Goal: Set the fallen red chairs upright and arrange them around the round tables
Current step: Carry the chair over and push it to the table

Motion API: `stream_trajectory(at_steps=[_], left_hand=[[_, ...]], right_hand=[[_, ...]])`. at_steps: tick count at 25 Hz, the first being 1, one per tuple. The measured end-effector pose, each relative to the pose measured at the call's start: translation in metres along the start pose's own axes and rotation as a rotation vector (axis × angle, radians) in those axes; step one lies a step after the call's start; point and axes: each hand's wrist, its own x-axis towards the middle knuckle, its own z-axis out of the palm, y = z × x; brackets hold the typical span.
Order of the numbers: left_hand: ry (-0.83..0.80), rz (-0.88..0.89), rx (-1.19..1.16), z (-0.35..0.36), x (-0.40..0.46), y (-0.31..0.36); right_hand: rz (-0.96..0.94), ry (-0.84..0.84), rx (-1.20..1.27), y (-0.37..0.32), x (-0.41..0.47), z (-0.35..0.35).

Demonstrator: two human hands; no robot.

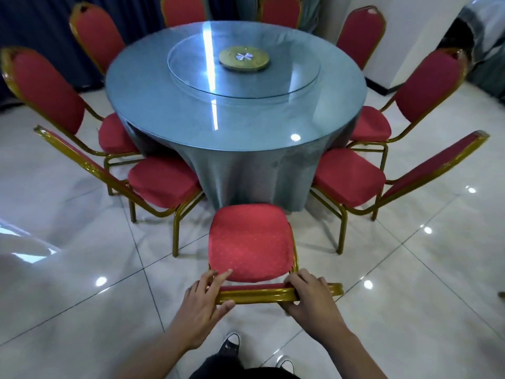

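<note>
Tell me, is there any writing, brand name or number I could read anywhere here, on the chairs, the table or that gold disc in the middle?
None can be read.
The gold disc at the centre of the glass turntable has a raised pattern, too blurred to tell whether it includes letters.
The red chair that both hands hold shows only small dots, no label.
The table bears no writing.

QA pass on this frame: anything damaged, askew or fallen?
No chair is down; all in view stand upright round the table. Two things stand out: the top of the far-left chair back looks torn. The near chair, held at its back rail by both hands, sits further out than its neighbours.
</note>
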Motion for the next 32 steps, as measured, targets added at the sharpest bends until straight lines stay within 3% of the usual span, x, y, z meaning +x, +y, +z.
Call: stream_trajectory(at_steps=[4, 10, 14, 19, 32], left_hand=[[0.091, -0.057, 0.032, 0.010, -0.004, 0.025], [0.315, -0.231, 0.042, 0.035, 0.007, 0.081], [0.243, -0.244, 0.021, 0.028, 0.037, 0.098], [0.198, -0.241, -0.005, 0.016, 0.111, 0.108], [0.241, -0.206, -0.087, -0.056, 0.297, 0.073]], right_hand=[[0.014, -0.072, 0.112, 0.027, -0.010, -0.014], [0.087, 0.109, 0.042, 0.049, -0.012, 0.001], [0.132, 0.181, 0.056, 0.074, 0.015, -0.009], [0.344, 0.244, 0.122, 0.093, 0.077, -0.032], [0.311, 0.177, 0.209, 0.124, 0.264, -0.085]])
